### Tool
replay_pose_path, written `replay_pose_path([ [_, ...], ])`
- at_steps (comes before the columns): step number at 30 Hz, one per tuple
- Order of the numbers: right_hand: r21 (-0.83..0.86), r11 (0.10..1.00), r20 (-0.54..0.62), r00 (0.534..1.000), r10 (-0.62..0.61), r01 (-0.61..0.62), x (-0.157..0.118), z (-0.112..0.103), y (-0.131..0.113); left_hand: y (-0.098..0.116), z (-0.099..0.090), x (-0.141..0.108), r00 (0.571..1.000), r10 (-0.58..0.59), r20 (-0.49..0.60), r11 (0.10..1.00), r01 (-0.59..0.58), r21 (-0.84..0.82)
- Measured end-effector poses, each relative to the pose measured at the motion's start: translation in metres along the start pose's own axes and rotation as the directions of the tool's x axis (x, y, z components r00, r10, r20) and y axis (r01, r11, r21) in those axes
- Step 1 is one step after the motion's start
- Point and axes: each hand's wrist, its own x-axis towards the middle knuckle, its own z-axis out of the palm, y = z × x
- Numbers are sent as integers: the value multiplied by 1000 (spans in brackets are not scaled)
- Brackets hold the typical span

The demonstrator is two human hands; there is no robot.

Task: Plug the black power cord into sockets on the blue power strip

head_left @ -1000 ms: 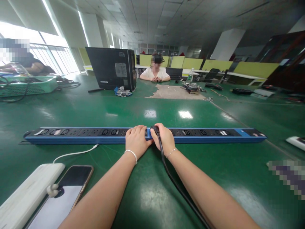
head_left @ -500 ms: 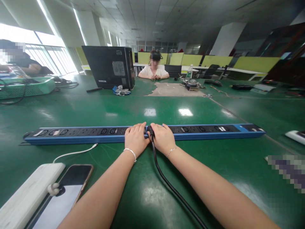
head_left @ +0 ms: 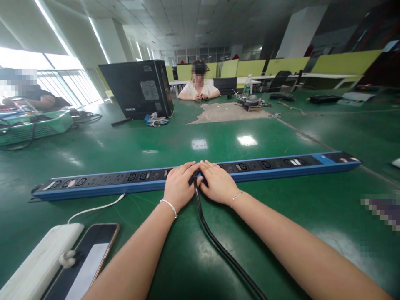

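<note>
A long blue power strip [head_left: 137, 188] with a black socket face lies across the green table. At its middle, my left hand [head_left: 180, 185] and my right hand [head_left: 218, 181] meet over the black plug [head_left: 195, 174] of a thick black cable [head_left: 215, 241]. The left fingers close round the plug from the left side. My right fingers are pressed together against its other side and the strip. How far the plug sits in a socket is hidden by the fingers. The cable runs down toward me between my forearms.
A white power bank [head_left: 43, 260] and a phone [head_left: 84, 258] lie at the lower left. Farther back are a green basket [head_left: 46, 125], a black computer case [head_left: 137, 89], gloves [head_left: 156, 120] and a seated person [head_left: 200, 85]; another person sits at the left.
The view has tilted, so the strip's right end stands higher. My left hand has closed in round the plug, and my right hand has shifted slightly to the right of it.
</note>
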Motion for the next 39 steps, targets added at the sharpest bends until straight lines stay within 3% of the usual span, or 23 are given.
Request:
replay_pose_path([
  [6, -26, 999, -32, 999, 21, -21, -7, 1, 0, 0, 2, 7, 999, -46, -24, 999, 47, 16],
  [11, -50, 992, -52, 993, 109, -112, -14, -1, 1, -5, 2, 8, 999, 3, -37, 998, -5, -59],
  [22, -56, 993, -58, 993, 101, -105, -14, 1, 2, -2, 7, 5, 997, 1, -78, 1000, -3, -24],
  [31, -64, 994, -67, 994, 89, -94, -14, 2, 4, -7, 13, 3, 989, 71, -127, 997, -74, -21],
  [35, -66, 994, -79, 993, 87, -92, -14, 3, 3, -5, 12, 2, 973, 4, -229, 989, -37, -141],
  [39, -65, 994, -82, 993, 87, -93, -14, 3, 3, -7, 6, 4, 923, -86, -374, 973, -4, -231],
])
